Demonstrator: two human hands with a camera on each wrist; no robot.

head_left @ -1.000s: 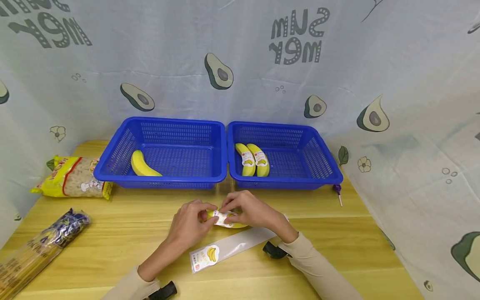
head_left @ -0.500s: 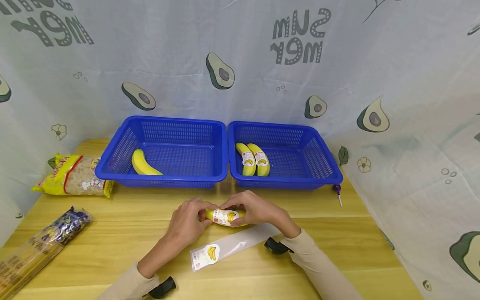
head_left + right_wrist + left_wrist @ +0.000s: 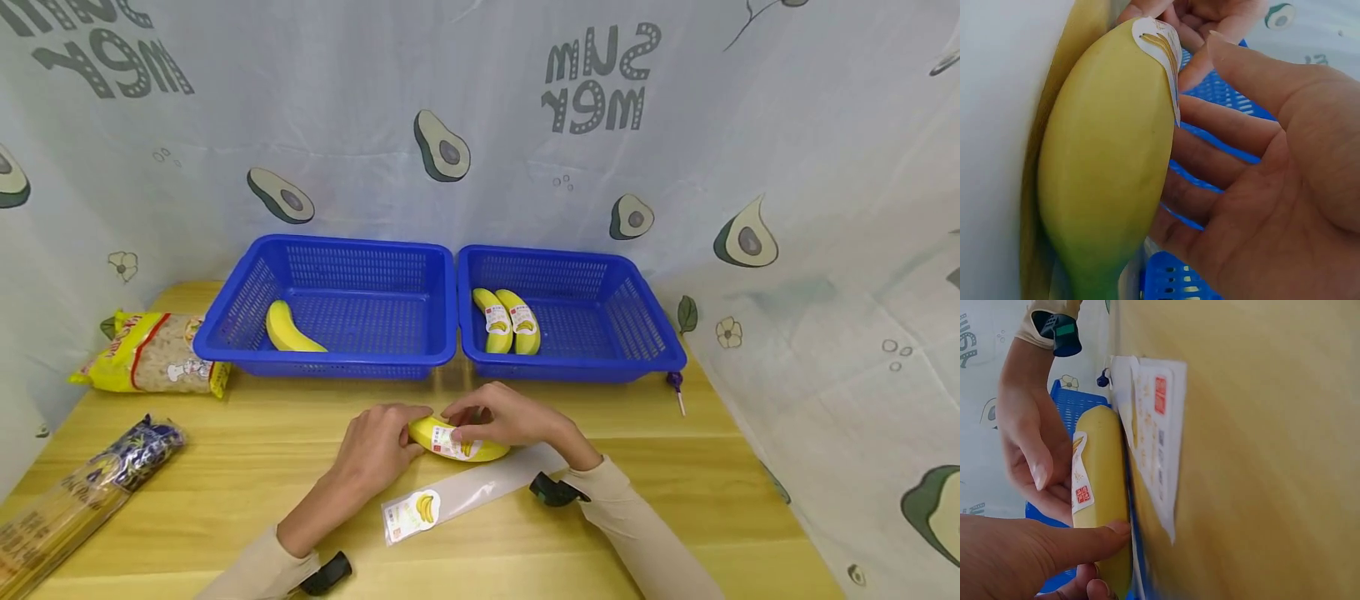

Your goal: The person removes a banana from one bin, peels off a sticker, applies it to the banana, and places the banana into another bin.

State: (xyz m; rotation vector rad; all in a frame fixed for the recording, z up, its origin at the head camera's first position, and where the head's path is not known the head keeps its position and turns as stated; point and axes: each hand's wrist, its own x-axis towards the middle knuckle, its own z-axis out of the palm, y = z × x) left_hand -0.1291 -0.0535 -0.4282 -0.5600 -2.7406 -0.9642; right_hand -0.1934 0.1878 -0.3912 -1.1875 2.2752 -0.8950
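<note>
Smoothing: the step in hand, by the look of it; the sticker (image 3: 452, 449) lies along the upper side of the banana (image 3: 493, 453), though one edge seems to stand off the peel in the right wrist view.
Pressing well: keep the left end steady; rub from the sticker's middle outward, finishing on that raised edge. Light pressure, as paper over a curve could wrinkle.
Left hand (image 3: 372, 446): thumb and fingers pinch the banana's left end; in the left wrist view the thumb crosses the near side, other fingertips showing at its lower end.
Right hand (image 3: 506, 418): fingers spread, nearly straight, thumb well apart from them; no grip. Thumb looks just clear of the sticker; whether the fingertips touch the far side, cannot tell.
Banana's place: lower centre of the head view, between the hands, slanting down to an ungripped right end. On the table (image 3: 615, 467) or just above, cannot tell.
Clear strip (image 3: 483, 487): just below the banana in frame, spare sticker (image 3: 414, 512) at its left end.
Right basket (image 3: 570, 368): right of centre, two stickered bananas (image 3: 498, 342) side by side.
Left basket (image 3: 337, 360): left of centre, one banana, no sticker visible.
</note>
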